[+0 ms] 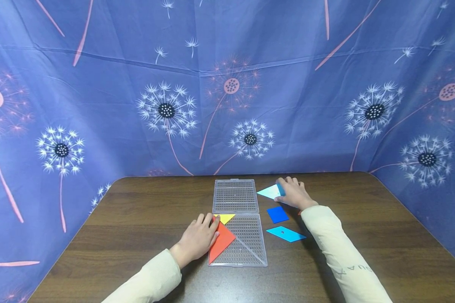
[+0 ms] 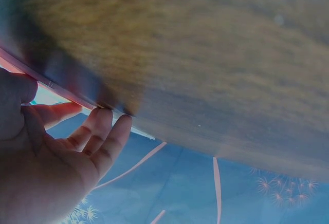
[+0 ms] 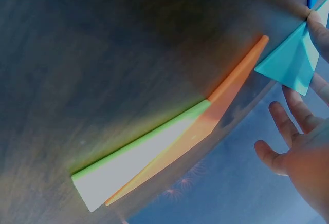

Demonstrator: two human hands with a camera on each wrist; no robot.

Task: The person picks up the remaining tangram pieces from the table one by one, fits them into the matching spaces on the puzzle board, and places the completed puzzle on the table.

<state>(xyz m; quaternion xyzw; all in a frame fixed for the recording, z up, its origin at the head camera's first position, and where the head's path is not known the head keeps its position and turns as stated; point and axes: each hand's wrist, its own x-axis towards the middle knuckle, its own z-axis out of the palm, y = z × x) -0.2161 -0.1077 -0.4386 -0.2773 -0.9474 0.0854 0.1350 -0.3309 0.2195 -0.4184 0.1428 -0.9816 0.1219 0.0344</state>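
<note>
A clear studded case lies open on the table, with a far half (image 1: 235, 195) and a near half (image 1: 250, 246). The near half holds a red-orange triangle (image 1: 224, 243) and a small yellow triangle (image 1: 225, 218). My left hand (image 1: 198, 237) rests flat on the red-orange triangle's left edge, fingers straight (image 2: 97, 131). To the right of the case, my right hand (image 1: 293, 194) pinches a small teal triangle (image 3: 290, 62) between thumb and finger, its other fingers (image 3: 288, 116) spread. Beside it on the table lie a pale green-edged triangle (image 3: 139, 162) and an orange piece (image 3: 226, 95).
A blue square (image 1: 277, 214) and a cyan parallelogram (image 1: 286, 234) lie on the brown wooden table (image 1: 136, 219), right of the case and by my right sleeve. Blue dandelion-print cloth (image 1: 227, 105) walls the back and both sides.
</note>
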